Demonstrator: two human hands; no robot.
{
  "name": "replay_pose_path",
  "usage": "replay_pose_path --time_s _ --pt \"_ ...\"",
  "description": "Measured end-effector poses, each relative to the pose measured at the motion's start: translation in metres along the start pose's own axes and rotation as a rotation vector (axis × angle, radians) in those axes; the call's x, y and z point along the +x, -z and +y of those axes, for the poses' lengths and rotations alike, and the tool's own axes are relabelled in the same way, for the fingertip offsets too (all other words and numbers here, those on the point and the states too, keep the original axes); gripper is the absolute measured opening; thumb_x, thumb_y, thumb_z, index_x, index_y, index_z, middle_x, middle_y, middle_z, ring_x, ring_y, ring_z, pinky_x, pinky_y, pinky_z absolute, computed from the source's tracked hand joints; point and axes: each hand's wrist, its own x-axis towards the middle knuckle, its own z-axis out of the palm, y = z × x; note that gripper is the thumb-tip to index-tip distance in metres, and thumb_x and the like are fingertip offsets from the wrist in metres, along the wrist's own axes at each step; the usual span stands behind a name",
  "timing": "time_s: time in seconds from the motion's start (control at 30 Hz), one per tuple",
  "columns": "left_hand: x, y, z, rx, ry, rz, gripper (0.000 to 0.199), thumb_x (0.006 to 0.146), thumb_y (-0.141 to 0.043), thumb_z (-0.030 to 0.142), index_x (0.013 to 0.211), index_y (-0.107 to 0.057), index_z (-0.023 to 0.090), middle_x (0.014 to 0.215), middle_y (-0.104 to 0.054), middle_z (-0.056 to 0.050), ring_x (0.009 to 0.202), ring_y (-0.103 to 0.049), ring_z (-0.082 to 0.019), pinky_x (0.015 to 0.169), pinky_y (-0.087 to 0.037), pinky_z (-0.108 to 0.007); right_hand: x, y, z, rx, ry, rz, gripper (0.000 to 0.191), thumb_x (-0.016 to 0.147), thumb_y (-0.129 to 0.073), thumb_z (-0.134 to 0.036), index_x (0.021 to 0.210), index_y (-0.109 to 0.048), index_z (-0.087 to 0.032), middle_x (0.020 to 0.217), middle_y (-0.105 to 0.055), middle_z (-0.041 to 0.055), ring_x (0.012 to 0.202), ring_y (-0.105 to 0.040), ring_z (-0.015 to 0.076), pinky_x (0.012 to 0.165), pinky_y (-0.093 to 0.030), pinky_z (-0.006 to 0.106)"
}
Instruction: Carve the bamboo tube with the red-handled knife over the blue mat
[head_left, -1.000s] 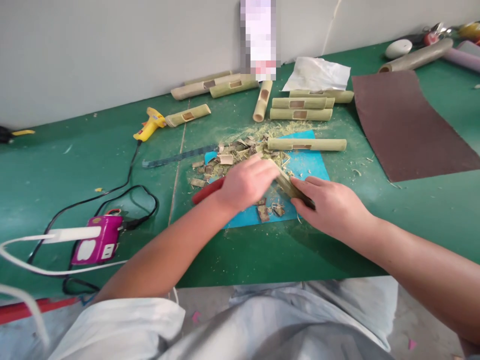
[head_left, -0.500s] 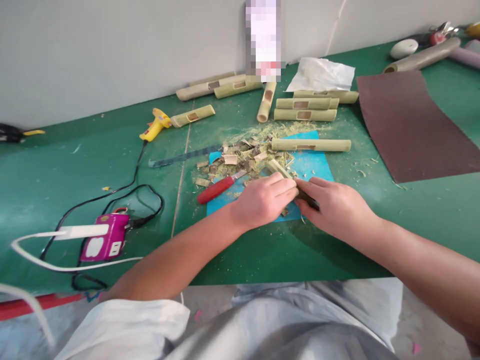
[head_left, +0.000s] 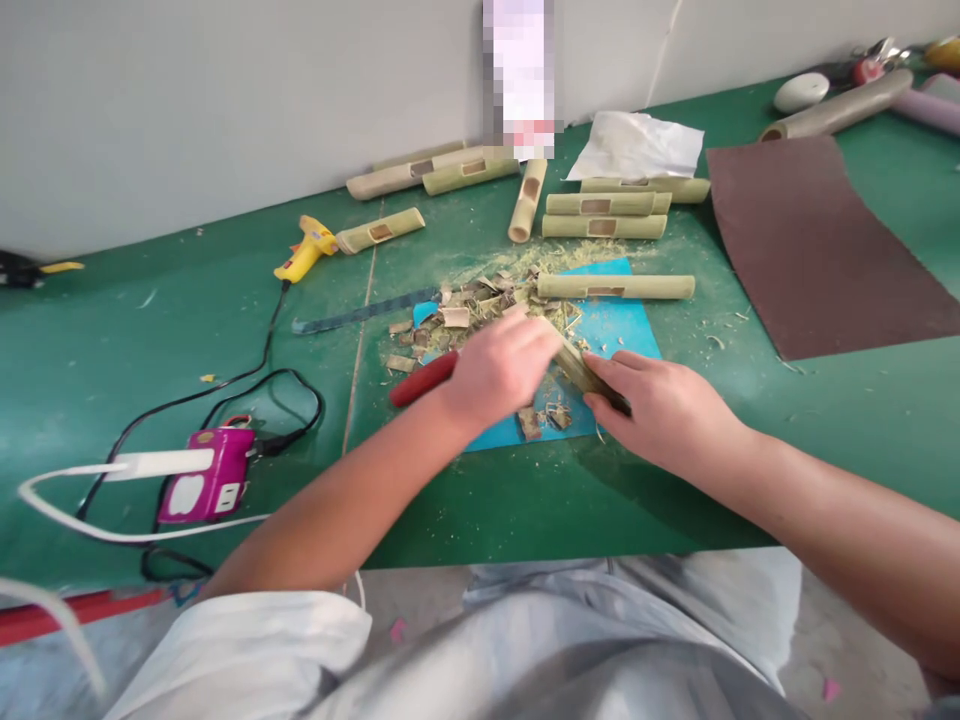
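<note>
Fingers and thumb of the right hand (head_left: 667, 410) pinch a bamboo piece (head_left: 576, 367), which slants away from me over the blue sheet (head_left: 619, 325), its dark near end tucked into that grip. On the left hand (head_left: 499, 365) the fingers lie pressed together, slightly blurred, by the far end of the same piece; from my feed I cannot tell whether they grip it or hide something beneath them. A red handle (head_left: 424, 380) lies just beside that wrist, partly covered.

As for progress, I see windows cut in the bamboo tube (head_left: 660, 288) lying behind the hands and in the tubes (head_left: 637, 228) lined up farther back. A pile of chips (head_left: 487, 295) suggests plenty of cutting is done. I judge the held piece to be unfinished: no window shows on its visible stretch, but the hands cover much of it, so how much remains I cannot say.
</note>
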Motion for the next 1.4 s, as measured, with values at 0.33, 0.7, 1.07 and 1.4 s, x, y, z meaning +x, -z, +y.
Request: replay_pose_path --time_s 0.33,0.7,1.07,1.4 --pt "-0.002 -0.001 0.001 -0.074 -0.049 -0.037 0.026 0.099 -0.042 0.013 0.088 -0.066 0.015 0.087 -0.069 -0.005 0.076 -0.055 -0.015 0.070 -0.047 -0.026 -0.001 -0.001 0.000 -0.006 0.002 0.013 0.037 0.093 -0.046 -0.032 0.119 -0.066 -0.016 0.085 -0.066 0.0053 0.067 -0.058 0.0169 0.056 -0.033 0.029" --pt "-0.004 -0.003 -0.001 -0.126 -0.070 -0.046 0.023 0.100 -0.043 0.017 0.096 -0.066 0.016 0.089 -0.069 -0.005 0.078 -0.058 -0.014 0.070 -0.048 -0.027 -0.001 -0.002 0.000 -0.023 -0.009 -0.004 0.038 0.093 -0.045 -0.033 0.121 -0.066 -0.017 0.089 -0.068 0.0059 0.070 -0.060 0.0173 0.057 -0.034 0.029" --pt "-0.004 -0.005 -0.014 -0.056 0.019 0.028 0.023 0.099 -0.046 0.017 0.094 -0.069 0.016 0.092 -0.072 -0.006 0.081 -0.060 -0.016 0.074 -0.050 -0.029 -0.002 -0.003 0.000 -0.013 -0.008 0.026 0.041 0.092 -0.048 -0.033 0.126 -0.064 -0.016 0.089 -0.068 0.0056 0.068 -0.059 0.0166 0.057 -0.035 0.028" --pt "0.007 0.004 -0.010 -0.655 0.672 0.073 0.014 0.090 -0.062 0.022 0.095 -0.074 0.018 0.083 -0.071 -0.002 0.071 -0.062 -0.011 0.066 -0.049 -0.023 -0.001 -0.003 0.003 -0.018 -0.018 0.014 0.036 0.093 -0.046 -0.035 0.119 -0.065 -0.020 0.089 -0.068 0.0048 0.065 -0.057 0.0158 0.055 -0.029 0.028"
